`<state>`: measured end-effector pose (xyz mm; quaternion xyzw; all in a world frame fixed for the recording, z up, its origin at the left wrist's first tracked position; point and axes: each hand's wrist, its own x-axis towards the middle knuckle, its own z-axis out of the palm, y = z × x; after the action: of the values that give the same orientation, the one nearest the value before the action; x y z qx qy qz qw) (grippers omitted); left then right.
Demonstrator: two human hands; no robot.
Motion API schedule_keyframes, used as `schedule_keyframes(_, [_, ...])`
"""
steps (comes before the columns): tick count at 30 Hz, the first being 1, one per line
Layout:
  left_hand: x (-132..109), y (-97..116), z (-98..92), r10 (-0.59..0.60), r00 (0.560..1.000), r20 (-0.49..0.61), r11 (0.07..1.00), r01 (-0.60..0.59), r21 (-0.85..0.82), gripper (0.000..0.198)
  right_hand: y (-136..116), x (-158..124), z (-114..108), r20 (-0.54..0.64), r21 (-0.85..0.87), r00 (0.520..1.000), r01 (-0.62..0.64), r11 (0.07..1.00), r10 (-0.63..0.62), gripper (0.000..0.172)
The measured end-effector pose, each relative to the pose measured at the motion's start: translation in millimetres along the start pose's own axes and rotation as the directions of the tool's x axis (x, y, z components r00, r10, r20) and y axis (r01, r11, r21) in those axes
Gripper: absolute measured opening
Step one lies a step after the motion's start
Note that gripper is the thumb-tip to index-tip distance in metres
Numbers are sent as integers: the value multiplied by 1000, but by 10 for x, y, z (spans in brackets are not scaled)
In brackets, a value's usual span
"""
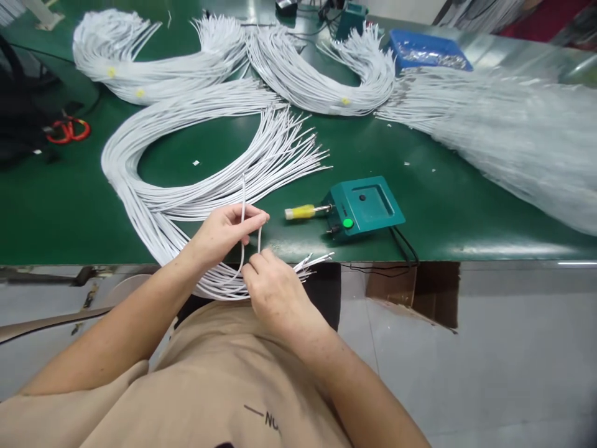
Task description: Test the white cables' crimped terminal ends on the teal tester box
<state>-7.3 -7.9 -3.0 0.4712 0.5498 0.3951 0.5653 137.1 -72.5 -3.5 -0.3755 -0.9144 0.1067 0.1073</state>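
Note:
My left hand (224,231) is closed in a pinch on a thin white cable (243,200), near the table's front edge. A stretch of that cable stands up past the fingers, and another part runs down toward my other hand. Just below and to the right, my right hand (276,283) has its fingers curled round the lower part of the same cable; the fingertips are partly hidden. Under both hands lies a bundle of white cables (219,283), hanging over the edge onto my lap. Its bare-looking ends poke out right of my right hand.
A teal device (366,208) with a yellow-handled tool (301,213) on its side stands right of my hands. Further bundles of white cables (321,93) lie behind. Red-handled scissors (68,129) are at left, a blue tray (426,50) at back right. A cardboard box (433,292) sits below the edge.

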Motion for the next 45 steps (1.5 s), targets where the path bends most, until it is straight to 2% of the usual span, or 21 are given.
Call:
schedule_keyframes(2, [-30, 25, 0, -48, 999, -7, 995, 47, -84, 24, -23, -35, -2, -6, 32, 1000, -11, 999, 11, 15])
schedule_keyframes(5, [-92, 62, 8, -48, 999, 16, 987, 50, -151, 24, -40, -85, -7, -33, 94, 998, -48, 994, 51, 16])
schedule_keyframes(8, [-166, 87, 13, -17, 999, 44, 993, 21, -114, 27, -43, -119, -21, -65, 166, 994, -76, 983, 88, 16])
schedule_keyframes(12, [-234, 102, 8, 65, 990, 128, 997, -68, 20, 36, -43, -142, -42, -107, 253, 989, -72, 965, 101, 17])
schedule_keyframes(16, [-240, 119, 19, 101, 985, 141, 995, -100, -14, 40, 3, -147, -100, -177, 393, 974, -65, 917, 144, 14])
schedule_keyframes(18, [-236, 129, 35, 102, 985, 140, 994, -97, -43, 42, 73, -134, -160, -265, 478, 928, -108, 872, 261, 14])
schedule_keyframes(20, [-238, 136, 50, 98, 984, 146, 995, -91, -49, 43, 170, -104, -228, -360, 543, 842, -161, 824, 401, 13])
schedule_keyframes(22, [-245, 141, 63, 91, 985, 144, 996, -86, -37, 44, 275, -58, -287, -430, 590, 758, -175, 788, 490, 13])
schedule_keyframes(23, [-249, 144, 68, 86, 987, 138, 996, -83, -27, 45, 322, -31, -307, -449, 612, 731, -167, 773, 514, 14])
schedule_keyframes(25, [-255, 150, 77, 77, 989, 127, 997, -76, -11, 48, 391, 27, -330, -457, 652, 709, -144, 744, 537, 17])
schedule_keyframes(28, [-247, 160, 89, 77, 990, 123, 997, -77, -3, 53, 430, 106, -325, -423, 695, 718, -133, 706, 552, 16])
schedule_keyframes(34, [-183, 137, 97, 99, 984, 148, 994, -104, 24, 58, 464, 178, -253, -380, 699, 731, -174, 694, 566, 8])
schedule_keyframes(41, [-142, 84, 104, 40, 980, 193, 996, -23, -89, 52, 533, 167, -206, -358, 720, 745, -162, 675, 562, 10])
schedule_keyframes(45, [-143, 74, 109, 17, 983, 181, 993, 3, -114, 54, 554, 144, -198, -255, 792, 747, -203, 576, 614, 8])
